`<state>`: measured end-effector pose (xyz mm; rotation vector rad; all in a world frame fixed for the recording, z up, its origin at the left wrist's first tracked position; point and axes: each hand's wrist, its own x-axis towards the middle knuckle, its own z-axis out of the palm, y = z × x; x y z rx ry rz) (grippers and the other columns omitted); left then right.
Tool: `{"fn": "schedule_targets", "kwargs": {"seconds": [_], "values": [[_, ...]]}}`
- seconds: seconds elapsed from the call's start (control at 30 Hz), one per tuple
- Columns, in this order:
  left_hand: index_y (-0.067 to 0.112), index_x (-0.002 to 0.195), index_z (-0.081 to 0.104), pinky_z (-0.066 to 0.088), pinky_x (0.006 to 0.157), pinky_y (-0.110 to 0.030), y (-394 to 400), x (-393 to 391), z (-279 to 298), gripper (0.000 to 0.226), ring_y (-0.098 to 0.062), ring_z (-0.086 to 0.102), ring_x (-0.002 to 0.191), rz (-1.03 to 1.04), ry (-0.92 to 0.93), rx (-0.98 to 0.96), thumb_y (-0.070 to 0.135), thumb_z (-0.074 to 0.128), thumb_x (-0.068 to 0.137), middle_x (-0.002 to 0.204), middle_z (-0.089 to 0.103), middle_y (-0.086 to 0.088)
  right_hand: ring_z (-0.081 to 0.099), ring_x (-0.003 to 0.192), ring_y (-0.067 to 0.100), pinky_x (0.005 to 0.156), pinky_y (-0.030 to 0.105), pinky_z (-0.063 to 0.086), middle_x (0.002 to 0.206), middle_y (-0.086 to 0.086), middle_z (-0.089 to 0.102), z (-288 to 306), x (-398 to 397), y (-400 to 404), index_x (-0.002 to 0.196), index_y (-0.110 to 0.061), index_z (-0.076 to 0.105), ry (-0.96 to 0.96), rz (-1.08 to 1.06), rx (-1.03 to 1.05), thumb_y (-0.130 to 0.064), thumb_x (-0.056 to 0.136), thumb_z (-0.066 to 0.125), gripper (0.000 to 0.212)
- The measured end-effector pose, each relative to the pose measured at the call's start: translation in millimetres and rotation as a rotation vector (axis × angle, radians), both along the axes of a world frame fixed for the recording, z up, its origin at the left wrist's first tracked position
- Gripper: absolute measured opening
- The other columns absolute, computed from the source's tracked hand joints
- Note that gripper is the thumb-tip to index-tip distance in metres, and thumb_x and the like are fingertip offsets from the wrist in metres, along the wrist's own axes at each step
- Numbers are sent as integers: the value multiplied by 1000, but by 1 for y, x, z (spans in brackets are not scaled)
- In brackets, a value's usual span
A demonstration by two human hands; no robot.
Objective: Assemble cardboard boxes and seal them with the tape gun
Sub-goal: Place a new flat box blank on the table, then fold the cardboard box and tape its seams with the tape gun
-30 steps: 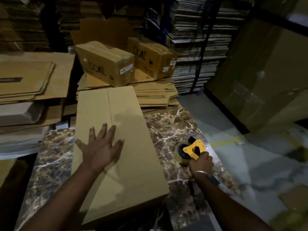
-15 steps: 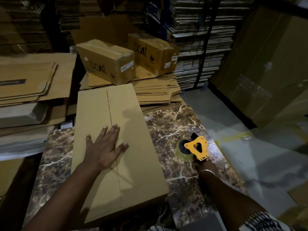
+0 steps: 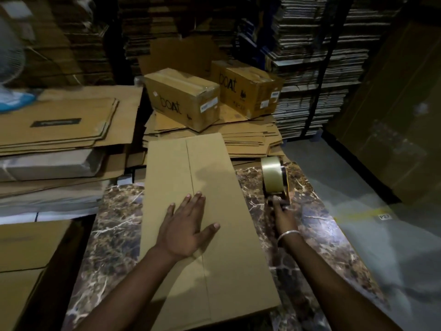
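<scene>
The long cardboard box (image 3: pixel 205 225) lies on the marble-patterned table (image 3: pixel 114 225), its centre seam running from near to far. The left hand (image 3: pixel 185 231) presses flat on its top, fingers spread wide, gripping nothing. Just right of the box, the right hand (image 3: pixel 284 215) has its grip closed around the handle of the tape gun (image 3: pixel 274 177), roll upward. At the far side, 2 printed boxes (image 3: pixel 183 99) sit on flattened cardboard (image 3: pixel 248 137).
</scene>
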<state>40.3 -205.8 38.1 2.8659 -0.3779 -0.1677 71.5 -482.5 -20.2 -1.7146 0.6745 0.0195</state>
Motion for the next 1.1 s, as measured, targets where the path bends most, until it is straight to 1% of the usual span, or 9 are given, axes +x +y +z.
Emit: {"fn": "schedule_targets", "kwargs": {"seconds": [0.1,0.3,0.47,0.6,0.7,0.8,0.9,1.0,1.1], "values": [[24,160,11,8,121,-47,1,-2,-1,94,-16,5,154,-1,-33,-15,81,20,86,167,7,6,37,41,17,46,25,27,50,-1,41,38,11,25,62,-19,49,-97,40,252,-66,92,51,56],[30,160,10,5,122,-45,6,-1,-3,91,-10,2,153,9,-35,-70,80,31,88,166,3,14,45,49,23,56,36,34,52,2,46,74,27,60,54,-21,57,-271,145,197,-92,65,54,72],[36,158,20,7,120,-37,15,4,-2,77,-5,6,152,10,-20,-222,68,45,92,164,11,19,60,69,26,69,41,42,67,1,65,78,23,69,85,-14,76,-321,326,155,-93,58,61,84],[36,157,21,8,119,-36,17,8,-4,77,-5,7,151,-8,-7,-224,67,47,92,164,14,18,53,60,15,60,33,37,61,-7,59,94,15,79,86,-15,72,-310,411,150,-95,51,61,88],[37,153,33,20,117,-36,16,12,-1,76,-5,23,148,18,-17,-328,66,49,85,159,30,18,44,51,16,51,29,33,63,2,50,103,10,90,81,-14,63,-196,515,410,-88,66,60,75],[36,134,60,47,102,-37,18,20,-1,56,-12,60,121,147,26,-672,56,57,82,129,66,11,38,44,15,48,26,31,60,3,42,99,2,103,79,-12,59,-14,548,762,-77,87,43,68],[32,110,72,57,79,-41,20,32,-1,25,-20,71,89,371,38,-1127,36,61,88,92,74,4,38,41,13,45,23,31,58,0,40,88,-1,107,75,-11,60,76,526,927,-80,85,42,72],[11,91,71,45,48,-30,19,45,13,24,-26,53,48,598,33,-1347,19,52,102,69,62,-16,39,38,13,41,21,34,56,0,40,85,4,102,75,-9,58,100,546,1049,-78,84,40,72],[2,95,69,38,45,-25,17,58,25,38,-25,53,45,625,218,-1428,32,47,105,66,62,-13,40,38,13,40,22,35,55,1,40,81,10,97,76,-7,57,114,563,1142,-78,86,36,74]]}}
